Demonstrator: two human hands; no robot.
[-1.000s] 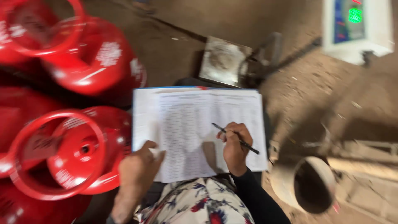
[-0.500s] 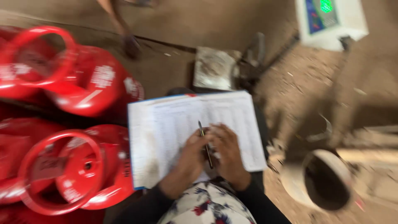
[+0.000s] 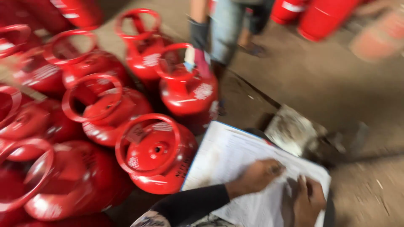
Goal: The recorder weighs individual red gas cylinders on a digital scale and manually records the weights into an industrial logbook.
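Since half a second ago the view has swung up and to the left: the sheet of paper (image 3: 244,168) now sits low and to the right, more red cylinders fill the left side, and another person's legs (image 3: 227,29) have come into sight at the top. Both hands have stayed on the sheet.

The left hand (image 3: 256,176) lies flat on the middle of the paper, fingers loosely curled, its dark sleeve (image 3: 189,204) running back toward the bottom edge. The right hand (image 3: 309,201) rests just beside it, nearer the paper's right corner, fingers bent as for a grip; motion blur hides whether it has hold of a pen. The two hands are near each other but apart.

The paper is white, rectangular, printed with a fine table of rows, and sits tilted on a blue-edged board. The nearest gas cylinder (image 3: 158,153), just left of the sheet, is glossy red painted metal, rounded, with a ring-shaped collar. Behind the sheet lies a worn grey metal plate (image 3: 292,128) on a dusty, rough floor (image 3: 336,88). A gloved hand (image 3: 198,35) of the other person hangs over a cylinder farther back.
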